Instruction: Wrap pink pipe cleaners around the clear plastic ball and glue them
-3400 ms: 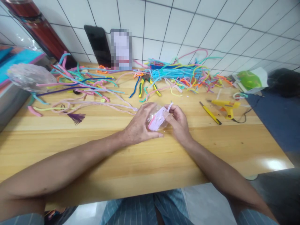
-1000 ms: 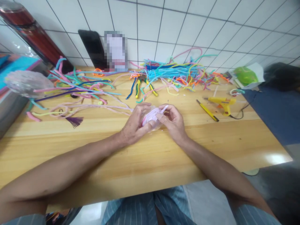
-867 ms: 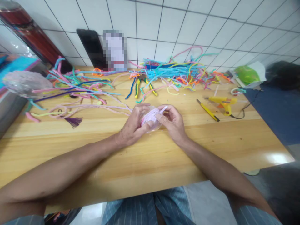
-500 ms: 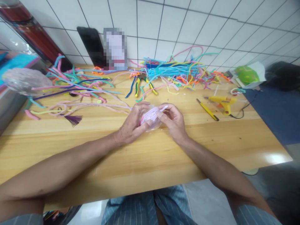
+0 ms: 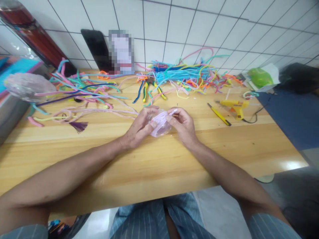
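Note:
Between my hands is a clear, rounded plastic piece [image 5: 163, 131] with lilac pipe cleaners [image 5: 159, 119] laid across it in rows. My left hand [image 5: 141, 127] grips its left side, thumb pressed on the rows at the front. On the other side, my right hand [image 5: 183, 124] pinches the lilac strip between thumb and forefinger, and a short end pokes out above the fingertips. The underside of the plastic piece and some fingertips are hidden. Long pale pink pipe cleaners [image 5: 109, 113] trail on the table left of my left hand.
Pliers [image 5: 145, 92] and a heap of coloured pipe cleaners [image 5: 184, 74] lie at the back. Rightward are a yellow cutter knife [image 5: 219, 114] and a yellow glue gun [image 5: 235, 108]. A purple tassel [image 5: 79, 126] lies left; a dark phone [image 5: 96, 49] leans on the tiled wall.
The plastic piece has turned a little in my hands, so its lilac rows slant differently and more bare plastic shows at the lower right. Both hands keep their hold.

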Tool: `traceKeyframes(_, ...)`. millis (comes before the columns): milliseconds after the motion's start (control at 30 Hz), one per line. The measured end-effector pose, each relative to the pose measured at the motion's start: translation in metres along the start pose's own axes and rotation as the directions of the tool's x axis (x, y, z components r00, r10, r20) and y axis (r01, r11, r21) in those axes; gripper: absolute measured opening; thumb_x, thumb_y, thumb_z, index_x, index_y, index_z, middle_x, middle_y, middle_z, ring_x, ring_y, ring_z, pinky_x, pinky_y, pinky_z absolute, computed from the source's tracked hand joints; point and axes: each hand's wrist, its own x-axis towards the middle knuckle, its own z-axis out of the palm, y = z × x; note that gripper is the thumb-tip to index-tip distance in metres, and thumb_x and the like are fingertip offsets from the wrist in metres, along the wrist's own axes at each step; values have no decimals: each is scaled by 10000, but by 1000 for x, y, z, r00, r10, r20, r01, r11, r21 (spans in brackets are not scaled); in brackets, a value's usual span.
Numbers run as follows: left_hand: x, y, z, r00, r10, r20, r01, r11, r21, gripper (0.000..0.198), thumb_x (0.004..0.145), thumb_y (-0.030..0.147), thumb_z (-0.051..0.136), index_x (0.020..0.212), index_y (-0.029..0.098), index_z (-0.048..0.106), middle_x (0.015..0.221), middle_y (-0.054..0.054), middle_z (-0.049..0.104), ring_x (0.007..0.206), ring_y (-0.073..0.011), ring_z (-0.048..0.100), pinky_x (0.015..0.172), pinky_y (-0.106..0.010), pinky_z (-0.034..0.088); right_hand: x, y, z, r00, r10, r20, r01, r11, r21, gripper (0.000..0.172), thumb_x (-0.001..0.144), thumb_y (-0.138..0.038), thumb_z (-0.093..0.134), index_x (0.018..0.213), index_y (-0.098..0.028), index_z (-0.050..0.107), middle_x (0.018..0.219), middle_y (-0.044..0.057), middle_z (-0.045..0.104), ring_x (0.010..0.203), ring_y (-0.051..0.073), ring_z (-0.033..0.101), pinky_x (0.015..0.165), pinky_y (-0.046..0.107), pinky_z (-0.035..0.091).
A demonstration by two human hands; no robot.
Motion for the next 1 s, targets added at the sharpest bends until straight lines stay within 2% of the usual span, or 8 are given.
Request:
traceKeyframes(233, 1, -8, 7, 1000, 30, -2, -30, 999, -31, 634, 979, 594, 704, 1452, 253, 454, 1499, -157, 527, 1428, -334, 558, 1216, -532, 481, 1, 0, 0, 1000, 13, -14, -13, 1000, 14, 339, 796, -528, 904, 946, -274, 738, 1021, 7, 729, 954, 204, 683, 865, 337, 562)
traceKeyframes(433, -1, -13, 6, 999, 10, 37, -10, 1000, 12, 578, 1008, 460, 683, 1482, 258, 423, 1538, -163, 512, 1515, -347, 489, 1281, -564, 417, 0, 3, -1, 1000, 3, -1, -3, 1000, 14, 279, 850, -480, 856, 982, -273, 724, 1032, 10, 718, 943, 196, 683, 857, 330, 572)
traceKeyframes(700, -2, -9, 2, 999, 7, 50, -8, 1000, 30, 551, 1052, 455, 640, 1513, 250, 418, 1534, -157, 523, 1512, -345, 493, 1291, -564, 411, -4, -3, -6, 980, -200, 19, 200, 971, -133, 278, 927, -543, 766, 1030, -285, 751, 1205, 64, 716, 1169, 271, 667, 1011, 432, 544)
traceKeyframes(800, -3, -5, 2, 998, 20, 63, -22, 999, 26, 530, 1065, 432, 629, 1512, 245, 415, 1551, -161, 499, 1535, -332, 472, 1300, -548, 406, -6, -2, -8, 975, -222, 30, 224, 962, -156, 288, 934, -542, 760, 1085, -296, 748, 1229, 71, 707, 1187, 286, 662, 1008, 454, 537)
traceKeyframes(1000, -3, 4, 0, 993, -87, 84, 87, 996, 1, 645, 1057, 460, 644, 1599, 250, 365, 1599, -152, 502, 1528, -339, 496, 1305, -546, 423, -8, 1, -7, 973, -219, 73, 227, 965, -132, 253, 953, -470, 750, 1135, -296, 722, 1223, 69, 697, 1176, 281, 661, 998, 456, 528)
